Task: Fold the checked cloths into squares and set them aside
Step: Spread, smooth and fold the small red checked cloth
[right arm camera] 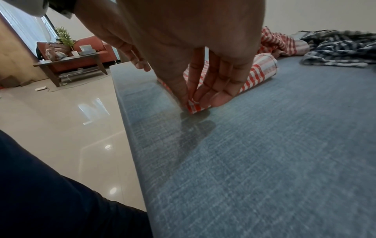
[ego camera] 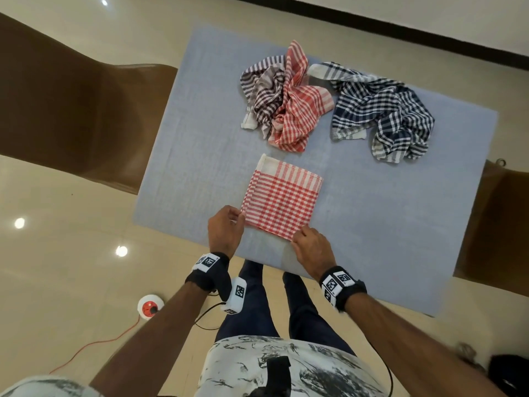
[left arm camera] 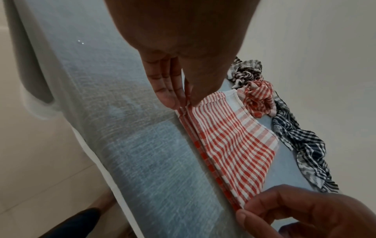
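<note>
Blue table (ego camera: 200,144), brown chairs (ego camera: 71,110) — glossy floor (ego camera: 57,253), orange cable (ego camera: 94,343)

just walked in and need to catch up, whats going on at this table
A person is folding checked cloths on a blue-grey table. The red checked cloth lies folded into a rough square near the table's front edge. The left hand pinches its near left corner and the right hand pinches its near right corner. Further back, three cloths are still crumpled: a brown checked cloth, another red checked one and a navy checked cloth.
</note>
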`<act>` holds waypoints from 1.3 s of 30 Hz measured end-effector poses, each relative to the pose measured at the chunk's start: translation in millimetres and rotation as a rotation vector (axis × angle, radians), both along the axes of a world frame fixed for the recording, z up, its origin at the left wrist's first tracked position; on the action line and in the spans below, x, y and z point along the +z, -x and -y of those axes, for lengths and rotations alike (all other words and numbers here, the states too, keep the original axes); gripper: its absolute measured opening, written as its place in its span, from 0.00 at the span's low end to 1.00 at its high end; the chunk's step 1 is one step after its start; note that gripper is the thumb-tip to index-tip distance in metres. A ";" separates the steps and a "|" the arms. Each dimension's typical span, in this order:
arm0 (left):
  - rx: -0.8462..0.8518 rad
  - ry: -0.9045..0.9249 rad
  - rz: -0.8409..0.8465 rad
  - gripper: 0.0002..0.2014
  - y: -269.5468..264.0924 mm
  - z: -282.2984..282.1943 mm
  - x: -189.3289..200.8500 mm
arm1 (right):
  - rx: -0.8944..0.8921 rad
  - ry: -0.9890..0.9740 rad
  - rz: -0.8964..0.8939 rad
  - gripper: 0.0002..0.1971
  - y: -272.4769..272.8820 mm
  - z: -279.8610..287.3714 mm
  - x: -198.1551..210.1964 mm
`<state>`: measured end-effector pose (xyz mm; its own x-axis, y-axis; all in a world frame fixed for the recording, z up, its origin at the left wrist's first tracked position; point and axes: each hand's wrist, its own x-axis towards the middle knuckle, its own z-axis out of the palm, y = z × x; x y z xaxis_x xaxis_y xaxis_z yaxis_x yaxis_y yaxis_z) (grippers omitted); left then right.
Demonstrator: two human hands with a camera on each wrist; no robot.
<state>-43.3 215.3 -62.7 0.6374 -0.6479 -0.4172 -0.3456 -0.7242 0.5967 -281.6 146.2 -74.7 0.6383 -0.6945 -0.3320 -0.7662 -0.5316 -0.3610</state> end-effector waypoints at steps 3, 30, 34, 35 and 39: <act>0.002 -0.045 -0.004 0.10 -0.3 -3.5 -0.9 | -0.009 -0.026 -0.006 0.04 2.6 -1.5 -2.2; -0.138 -0.054 0.154 0.10 4.1 -14.2 -7.9 | -0.032 -0.107 -0.125 0.06 -4.2 7.9 5.8; -0.593 0.171 0.412 0.19 21.0 -5.9 -17.0 | -0.002 0.026 0.124 0.17 -34.4 7.1 30.5; -0.747 0.180 0.434 0.25 26.0 -5.5 -22.3 | 0.065 0.035 0.135 0.24 -46.5 1.5 33.3; -0.929 0.059 0.480 0.37 19.4 -8.3 -42.2 | 0.167 -0.068 0.002 0.41 -61.6 -14.9 -0.7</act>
<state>-62.7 223.6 -104.9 -0.0315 -0.9784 -0.2042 -0.9611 -0.0264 0.2748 -219.9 161.1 -75.4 0.7435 -0.5551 -0.3730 -0.6687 -0.6255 -0.4020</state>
